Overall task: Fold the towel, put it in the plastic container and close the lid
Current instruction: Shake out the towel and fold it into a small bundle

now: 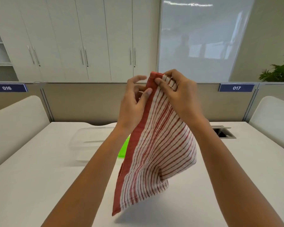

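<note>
A red-and-white striped towel (pixel 156 148) with a solid red border hangs in the air above the table, doubled over. My right hand (pixel 180 95) pinches its top corner between thumb and fingers. My left hand (pixel 134 104) rests against the red border just below, thumb pressed on the cloth, other fingers spread. The clear plastic container (pixel 90 141) sits on the table behind my left forearm. A green lid (pixel 123 149) shows as a small patch between my left arm and the towel, mostly hidden.
The white table (pixel 39 177) runs to a grey partition (pixel 82 102) with labels 016 and 017. A cable hatch (pixel 223 131) lies at the right rear. White chair backs stand at both sides, cabinets behind.
</note>
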`<state>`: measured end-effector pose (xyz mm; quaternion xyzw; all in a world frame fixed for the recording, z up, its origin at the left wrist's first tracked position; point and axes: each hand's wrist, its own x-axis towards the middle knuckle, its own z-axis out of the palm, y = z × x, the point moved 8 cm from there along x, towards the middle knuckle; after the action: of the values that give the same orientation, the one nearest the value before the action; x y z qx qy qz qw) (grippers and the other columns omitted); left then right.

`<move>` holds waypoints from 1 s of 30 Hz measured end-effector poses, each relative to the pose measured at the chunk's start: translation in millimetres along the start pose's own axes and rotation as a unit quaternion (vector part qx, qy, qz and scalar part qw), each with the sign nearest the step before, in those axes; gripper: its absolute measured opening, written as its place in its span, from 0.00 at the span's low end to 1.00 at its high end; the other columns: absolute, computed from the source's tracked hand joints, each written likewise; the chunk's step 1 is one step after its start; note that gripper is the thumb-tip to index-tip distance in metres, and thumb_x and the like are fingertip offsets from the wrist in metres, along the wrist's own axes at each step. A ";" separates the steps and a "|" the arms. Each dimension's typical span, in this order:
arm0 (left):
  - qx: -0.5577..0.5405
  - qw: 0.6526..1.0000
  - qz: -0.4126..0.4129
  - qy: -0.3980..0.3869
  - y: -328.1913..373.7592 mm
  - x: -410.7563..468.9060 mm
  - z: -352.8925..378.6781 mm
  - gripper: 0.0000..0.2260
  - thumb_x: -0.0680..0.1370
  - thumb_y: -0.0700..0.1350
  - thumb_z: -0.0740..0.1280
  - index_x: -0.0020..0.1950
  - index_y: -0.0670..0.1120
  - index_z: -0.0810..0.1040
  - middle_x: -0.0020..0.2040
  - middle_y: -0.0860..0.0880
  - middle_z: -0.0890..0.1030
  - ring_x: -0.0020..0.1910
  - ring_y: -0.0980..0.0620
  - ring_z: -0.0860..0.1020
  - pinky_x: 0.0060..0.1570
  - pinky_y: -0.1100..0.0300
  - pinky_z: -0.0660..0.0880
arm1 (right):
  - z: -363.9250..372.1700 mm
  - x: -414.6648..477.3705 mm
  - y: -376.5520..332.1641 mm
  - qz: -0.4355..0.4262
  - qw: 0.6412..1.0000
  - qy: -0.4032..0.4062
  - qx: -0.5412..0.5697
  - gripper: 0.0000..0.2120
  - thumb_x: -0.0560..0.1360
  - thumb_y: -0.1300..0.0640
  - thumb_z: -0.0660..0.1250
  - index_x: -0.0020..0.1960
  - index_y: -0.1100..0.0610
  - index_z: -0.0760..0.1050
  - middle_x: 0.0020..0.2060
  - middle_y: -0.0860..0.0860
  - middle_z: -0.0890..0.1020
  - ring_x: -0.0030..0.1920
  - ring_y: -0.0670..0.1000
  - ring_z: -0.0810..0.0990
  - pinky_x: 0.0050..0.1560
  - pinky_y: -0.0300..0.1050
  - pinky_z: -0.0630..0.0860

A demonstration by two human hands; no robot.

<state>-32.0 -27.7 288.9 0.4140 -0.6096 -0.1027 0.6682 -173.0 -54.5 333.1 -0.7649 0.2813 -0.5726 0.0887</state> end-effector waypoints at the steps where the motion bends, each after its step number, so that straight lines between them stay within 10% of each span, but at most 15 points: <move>1: 0.008 1.000 0.010 -0.008 -4.1 -5.2 1.2 0.12 0.78 0.49 0.62 0.60 0.56 0.68 0.46 0.50 0.82 0.45 0.53 0.83 0.43 0.59 0.81 | -3.9 2.6 -0.7 -0.001 1.000 0.013 -0.002 0.11 0.76 0.48 0.65 0.51 0.55 0.76 0.38 0.45 0.79 0.35 0.38 0.77 0.36 0.25 0.73; 6: 0.030 0.999 0.009 -0.041 -37.1 -33.5 7.7 0.12 0.78 0.48 0.62 0.56 0.65 0.67 0.46 0.58 0.80 0.43 0.57 0.82 0.41 0.65 0.80 | -21.3 13.5 -5.9 -0.004 0.997 0.073 0.034 0.09 0.76 0.51 0.66 0.50 0.56 0.77 0.34 0.37 0.75 0.35 0.31 0.76 0.36 0.22 0.71; 10: 0.076 0.994 -0.031 -0.076 -78.6 -55.2 12.2 0.11 0.77 0.46 0.65 0.59 0.52 0.74 0.46 0.63 0.79 0.44 0.67 0.80 0.44 0.70 0.77 | -38.7 20.1 -6.8 0.000 0.992 0.112 0.060 0.10 0.77 0.51 0.65 0.50 0.58 0.76 0.35 0.36 0.75 0.35 0.30 0.76 0.37 0.23 0.72; 15: 0.128 0.966 -0.164 -0.154 -143.2 -88.5 4.5 0.11 0.78 0.48 0.64 0.59 0.50 0.77 0.50 0.53 0.83 0.47 0.54 0.82 0.50 0.53 0.81 | -71.2 19.4 7.3 0.020 0.982 0.172 0.079 0.08 0.77 0.50 0.64 0.49 0.55 0.75 0.34 0.38 0.75 0.34 0.29 0.75 0.36 0.23 0.71; 24: 0.089 0.958 -0.213 -0.171 -156.3 -99.2 -24.1 0.06 0.77 0.43 0.65 0.49 0.55 0.73 0.46 0.50 0.81 0.46 0.49 0.82 0.37 0.63 0.80 | -114.3 5.3 56.3 0.113 0.955 0.263 0.070 0.06 0.75 0.42 0.63 0.42 0.40 0.69 0.37 0.38 0.76 0.39 0.38 0.76 0.46 0.34 0.79; 30: 0.075 0.949 -0.216 -0.217 -160.7 -110.6 -12.8 0.12 0.77 0.38 0.63 0.56 0.52 0.78 0.54 0.50 0.81 0.54 0.51 0.80 0.52 0.58 0.79 | -115.9 6.2 57.5 0.113 0.951 0.274 0.091 0.06 0.75 0.43 0.63 0.41 0.41 0.70 0.37 0.38 0.76 0.37 0.37 0.75 0.43 0.29 0.76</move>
<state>12.5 -53.5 100.3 0.5527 -0.6417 -0.2854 0.4487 -298.1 -83.6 350.0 -0.5308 0.3260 -0.7694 0.1413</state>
